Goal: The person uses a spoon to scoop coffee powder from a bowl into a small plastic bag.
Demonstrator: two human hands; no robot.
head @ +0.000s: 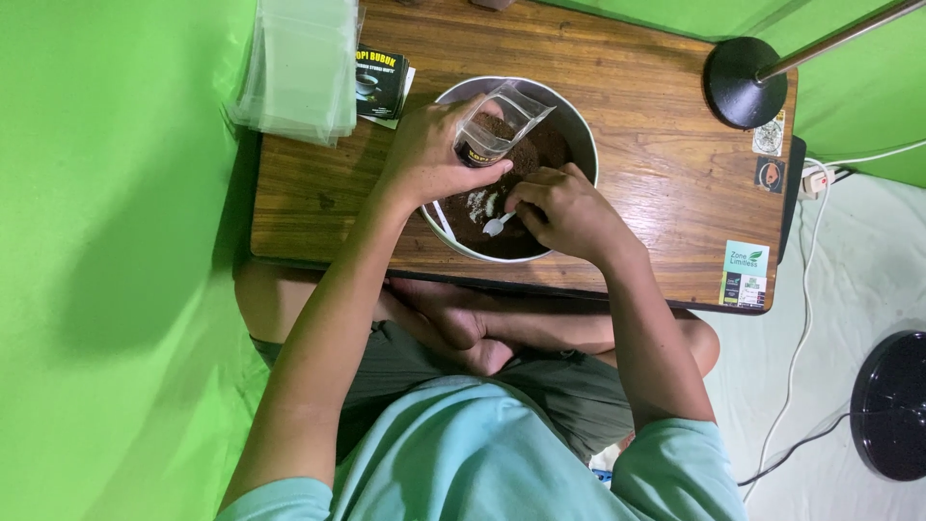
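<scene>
Possibly a spill: pouch filling over bowl.
Left hand (424, 154) gripped the clear pouch (497, 125); right hand (564, 207) pinched a white spoon (497, 225); a tilted pouch risked scattering powder (526, 159) past the bowl (579, 121).

My one camera sits on my head and looks straight down, quite near, at the wooden table (637, 174), with my crossed legs near and the lamp base (745, 82) far right.

we hold a clear open pouch (497, 123) tilted over the bowl's dark powder (526, 193), a white spoon (498, 225) dipping in.
</scene>
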